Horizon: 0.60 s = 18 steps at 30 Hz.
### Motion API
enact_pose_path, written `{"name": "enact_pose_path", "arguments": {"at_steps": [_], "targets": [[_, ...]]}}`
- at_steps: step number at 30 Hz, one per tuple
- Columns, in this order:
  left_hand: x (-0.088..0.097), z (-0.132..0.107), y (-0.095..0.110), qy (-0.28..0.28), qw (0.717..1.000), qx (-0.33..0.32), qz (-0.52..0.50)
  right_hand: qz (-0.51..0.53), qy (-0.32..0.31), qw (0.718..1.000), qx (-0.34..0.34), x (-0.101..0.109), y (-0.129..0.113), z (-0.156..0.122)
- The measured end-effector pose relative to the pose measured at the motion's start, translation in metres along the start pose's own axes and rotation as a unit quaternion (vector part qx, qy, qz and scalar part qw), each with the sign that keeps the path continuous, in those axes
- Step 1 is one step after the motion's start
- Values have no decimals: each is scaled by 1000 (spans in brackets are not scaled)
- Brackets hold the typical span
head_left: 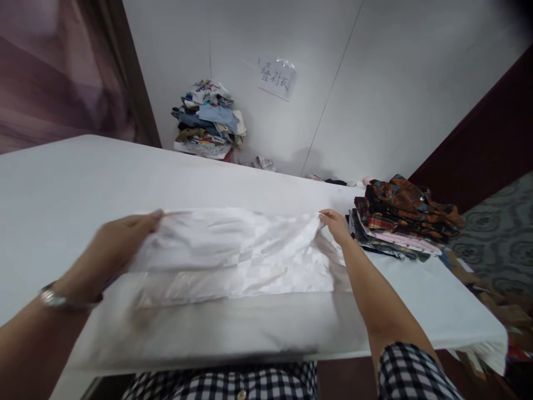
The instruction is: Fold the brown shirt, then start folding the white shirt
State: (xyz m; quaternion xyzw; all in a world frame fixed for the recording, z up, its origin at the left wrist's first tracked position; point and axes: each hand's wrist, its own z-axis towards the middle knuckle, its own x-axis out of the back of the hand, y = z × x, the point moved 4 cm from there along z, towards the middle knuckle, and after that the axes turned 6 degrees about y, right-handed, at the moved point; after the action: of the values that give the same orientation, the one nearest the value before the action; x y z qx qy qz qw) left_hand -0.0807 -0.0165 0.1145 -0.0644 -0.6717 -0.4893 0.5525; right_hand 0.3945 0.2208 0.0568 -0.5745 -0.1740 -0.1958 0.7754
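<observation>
My fingers on the left hand are pinching the far left corner of a crumpled white cloth garment, closed narrowly on its edge, while my right hand is gripping the far right corner the same way, thumb and fingertips shut on the fabric. I am holding that edge slightly lifted, and the rest of the garment is lying in front of me on the white-covered table, near its close edge. A silver wristwatch is sitting on my left wrist. Just right of my right hand, a stack of folded patterned shirts in orange, red plaid and pink is resting on the table, close to the cloth's corner but not touching it. Beyond the table, a pile of mixed clothes is leaning against the white wall, beside a handwritten paper sign.
</observation>
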Motion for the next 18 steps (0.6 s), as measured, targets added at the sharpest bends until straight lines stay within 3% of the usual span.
{"name": "enact_pose_path", "arguments": {"at_steps": [3, 6, 9, 11, 14, 18], "targets": [[-46, 24, -12, -142, 983, -44, 104, -105, -9, 994, -6, -16, 4, 7], [-69, 30, -23, -156, 966, -79, 188, -194, -26, 981, 9, -25, -1, 7], [-64, 22, -26, -120, 967, -74, 215, -237, -33, 969, 52, -32, -18, -2], [-57, 17, -24, -99, 968, -69, 218, -250, -42, 959, 126, -42, -34, -15], [-55, 15, -25, -110, 963, -78, 233, -280, -124, 922, 238, -70, -47, -45], [-69, 24, -34, -115, 957, -112, 243, -344, -222, 889, 207, -96, -36, -73]]}}
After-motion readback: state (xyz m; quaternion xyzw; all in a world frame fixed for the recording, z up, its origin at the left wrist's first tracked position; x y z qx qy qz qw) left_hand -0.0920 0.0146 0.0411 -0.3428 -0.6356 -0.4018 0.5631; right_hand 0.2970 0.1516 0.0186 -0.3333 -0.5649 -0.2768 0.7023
